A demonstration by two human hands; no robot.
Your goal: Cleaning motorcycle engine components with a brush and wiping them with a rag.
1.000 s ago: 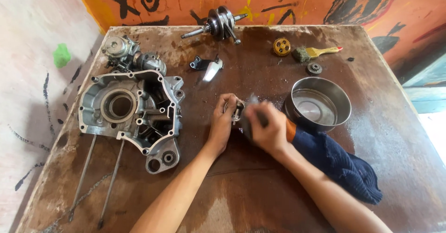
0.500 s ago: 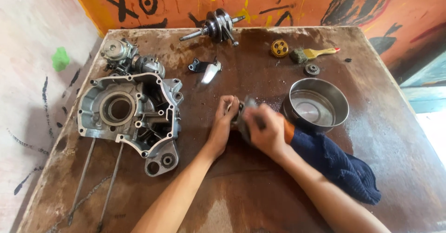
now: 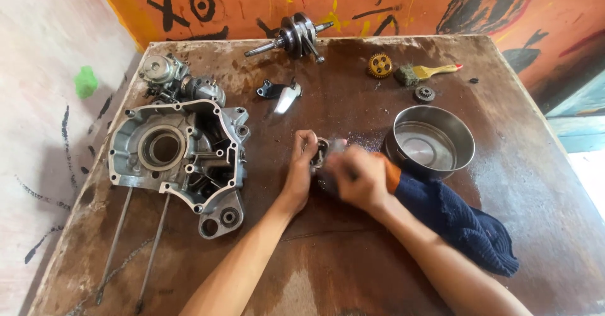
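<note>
Little had shifted since the earlier frame: both hands stayed together at the middle of the worktop (image 3: 328,253), the right one smeared by motion blur, as it was then. The left hand (image 3: 301,171) had its fingers curled around a small round metal part (image 3: 320,152), holding it just off the middle of the worktop. The right hand (image 3: 356,176) was closed and pressed against that part; what its fingers held I could not tell through the blur. A dark blue cloth (image 3: 457,218) lay beneath the right wrist, trailing toward the right edge. Two thin rods (image 3: 135,240) lay near the near-left corner. Beyond them, by the left edge, sat a grey engine casing (image 3: 179,155). A steel bowl (image 3: 432,141) stood just beyond the cloth. At the far edge rested a crankshaft (image 3: 295,37), a yellow gear (image 3: 379,65) and a brush (image 3: 425,73).
</note>
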